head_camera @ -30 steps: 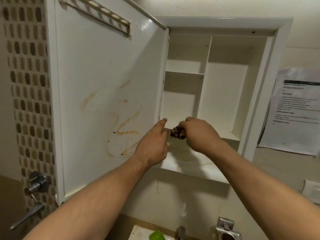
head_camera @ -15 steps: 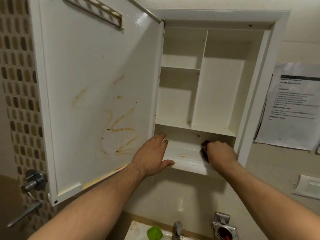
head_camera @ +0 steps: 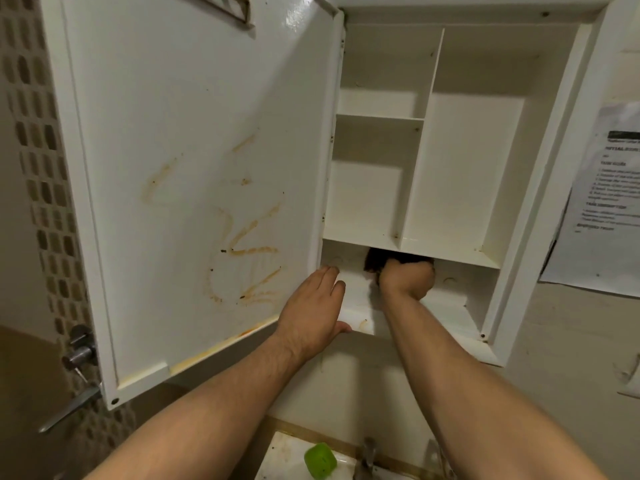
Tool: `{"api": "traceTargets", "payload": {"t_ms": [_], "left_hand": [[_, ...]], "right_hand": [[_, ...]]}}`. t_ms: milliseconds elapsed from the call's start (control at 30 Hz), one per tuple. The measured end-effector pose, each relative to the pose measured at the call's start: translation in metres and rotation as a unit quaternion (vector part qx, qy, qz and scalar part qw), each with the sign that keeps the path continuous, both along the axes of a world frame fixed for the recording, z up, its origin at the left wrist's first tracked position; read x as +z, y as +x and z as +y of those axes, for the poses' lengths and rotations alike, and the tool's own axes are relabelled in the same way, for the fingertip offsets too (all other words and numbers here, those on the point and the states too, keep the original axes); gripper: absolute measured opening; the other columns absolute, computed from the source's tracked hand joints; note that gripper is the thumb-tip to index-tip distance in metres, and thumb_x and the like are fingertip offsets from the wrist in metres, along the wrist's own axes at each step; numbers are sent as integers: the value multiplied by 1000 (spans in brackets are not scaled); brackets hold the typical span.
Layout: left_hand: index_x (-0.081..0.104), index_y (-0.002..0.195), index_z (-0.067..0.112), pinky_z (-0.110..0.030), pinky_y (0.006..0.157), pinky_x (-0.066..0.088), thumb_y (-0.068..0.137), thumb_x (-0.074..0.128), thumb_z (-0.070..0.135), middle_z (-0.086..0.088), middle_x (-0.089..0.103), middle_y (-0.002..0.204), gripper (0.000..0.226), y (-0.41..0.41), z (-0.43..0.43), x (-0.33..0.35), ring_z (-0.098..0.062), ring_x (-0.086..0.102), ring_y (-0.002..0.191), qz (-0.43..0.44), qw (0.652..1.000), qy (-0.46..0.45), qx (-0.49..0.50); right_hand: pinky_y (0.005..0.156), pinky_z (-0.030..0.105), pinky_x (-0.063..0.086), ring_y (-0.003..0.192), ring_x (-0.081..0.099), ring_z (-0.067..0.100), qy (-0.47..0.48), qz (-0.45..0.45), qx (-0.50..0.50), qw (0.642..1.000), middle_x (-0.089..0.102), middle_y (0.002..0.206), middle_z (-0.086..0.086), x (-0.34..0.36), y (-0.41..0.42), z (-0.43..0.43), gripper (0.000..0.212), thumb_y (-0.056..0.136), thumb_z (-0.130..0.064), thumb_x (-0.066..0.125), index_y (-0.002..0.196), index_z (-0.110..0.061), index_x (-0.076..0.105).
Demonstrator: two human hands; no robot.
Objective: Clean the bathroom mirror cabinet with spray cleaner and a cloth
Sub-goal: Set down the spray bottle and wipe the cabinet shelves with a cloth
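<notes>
White-painted cabinet [head_camera: 550, 188]: hanging open on the wall, its compartments bare, and serving as the landmark for every place below.
Tile strip [head_camera: 38, 188]: running down the far left of the cabinet, small brown mosaic pieces.
Door handle [head_camera: 71, 408]: sitting below and left of the cabinet, a metal lever under a round lock.
Cabinet door [head_camera: 194, 174]: swinging wide off the cabinet's left edge, inner face toward the camera.
Stains [head_camera: 249, 244]: showing as orange-brown streaks and loops across the lower half of that inner face, with more along its bottom edge.
Left hand [head_camera: 313, 315]: resting flat and spread wide at the cabinet's lower left corner, fingers up by the door's edge, thumb hooking the front lip of the bottom shelf [head_camera: 450, 315], holding nothing.
Green object [head_camera: 320, 460]: lying well below the cabinet on the white sink [head_camera: 284, 455], just left of the tap [head_camera: 367, 455].
Cloth [head_camera: 375, 259]: dark, bunched, sitting inside the cabinet's lowest compartment, pressed against its back wall near the middle.
Right hand [head_camera: 407, 278]: reaching into that same bottom compartment, fingers curling tightly around the cloth.
Printed sheet [head_camera: 602, 202]: hanging on the wall right of the cabinet, text too blurred for reading.
</notes>
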State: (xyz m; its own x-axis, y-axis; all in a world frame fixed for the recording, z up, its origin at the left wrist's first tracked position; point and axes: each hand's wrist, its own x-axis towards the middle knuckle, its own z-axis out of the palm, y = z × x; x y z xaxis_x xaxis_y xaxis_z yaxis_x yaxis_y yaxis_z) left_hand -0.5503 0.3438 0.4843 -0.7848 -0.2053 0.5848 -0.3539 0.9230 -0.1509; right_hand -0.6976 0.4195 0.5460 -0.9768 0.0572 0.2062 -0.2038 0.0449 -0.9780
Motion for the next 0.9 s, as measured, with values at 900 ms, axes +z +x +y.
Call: {"api": "traceTargets", "payload": {"t_ms": [900], "left_hand": [[65,112,5,-38,89,40,91,70,45,-11,59,115,45,14,-9,9,-29,52,108,-11,999,-12,-34]], "right_hand": [[68,29,46,95,72,33,254,105,45,960,76,100,14,-4,11,-32,14,89,-19,71,92,-6,74]]}}
